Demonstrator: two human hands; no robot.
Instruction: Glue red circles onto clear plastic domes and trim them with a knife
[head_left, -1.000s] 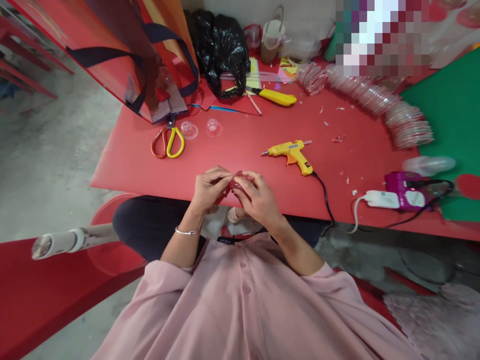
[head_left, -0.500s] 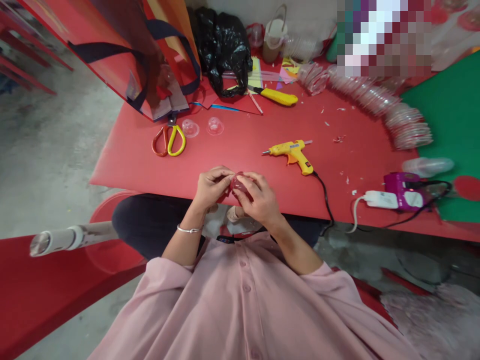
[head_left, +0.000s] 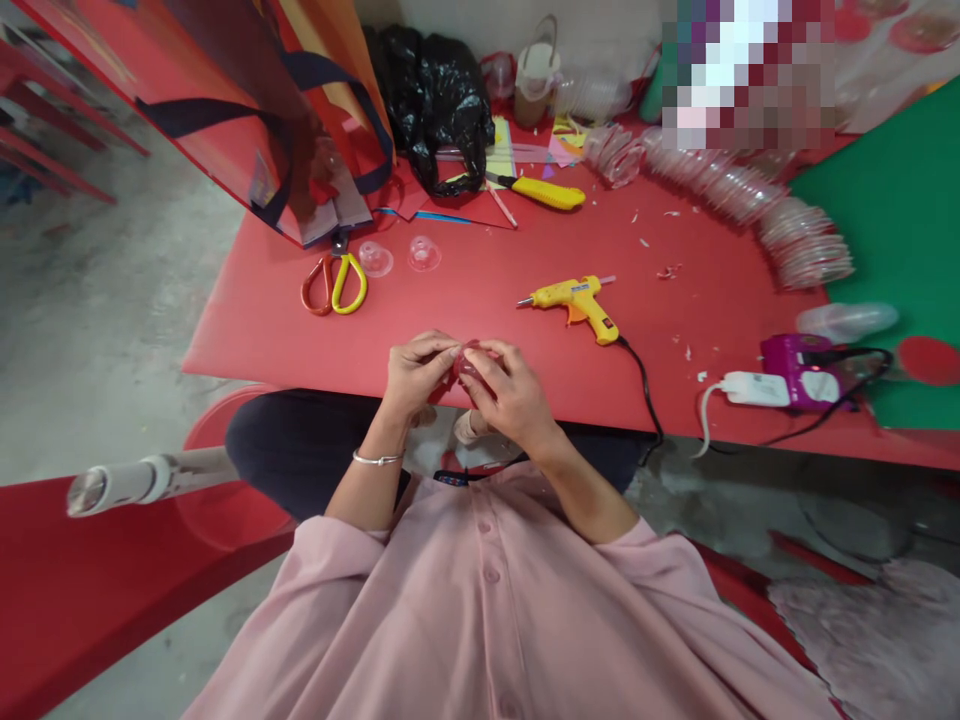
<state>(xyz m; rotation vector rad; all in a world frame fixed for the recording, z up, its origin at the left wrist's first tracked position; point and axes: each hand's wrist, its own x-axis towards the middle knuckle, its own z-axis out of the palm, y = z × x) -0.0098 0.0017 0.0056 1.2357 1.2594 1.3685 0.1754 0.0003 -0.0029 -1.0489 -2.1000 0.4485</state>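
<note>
Between my hands, over the table's front edge, is a small see-through plastic piece (head_left: 466,364) with a rounded shape; fingers cover much of it, and the red of the table shows through. My left hand (head_left: 421,372) pinches its left side with thumb and fingertips. From the right, my right hand (head_left: 512,388) grips it with thumb and bent fingers. Two clear plastic domes (head_left: 424,253) lie farther back to the left, beside scissors (head_left: 334,283) with one red and one yellow handle. A yellow glue gun (head_left: 574,300) lies to the right, nozzle pointing left.
On the red table (head_left: 285,335) stand a large bag (head_left: 247,60) and a black plastic bag (head_left: 439,100). A yellow cutter knife (head_left: 547,193) lies near paper scraps. Stacked clear cups (head_left: 727,185) curve along the back right. Cords run by a purple power socket (head_left: 806,375).
The view has shifted slightly, so the table items sit a little farther left. Both hands keep hold of the plastic piece, which appears slightly turned between the fingers.
</note>
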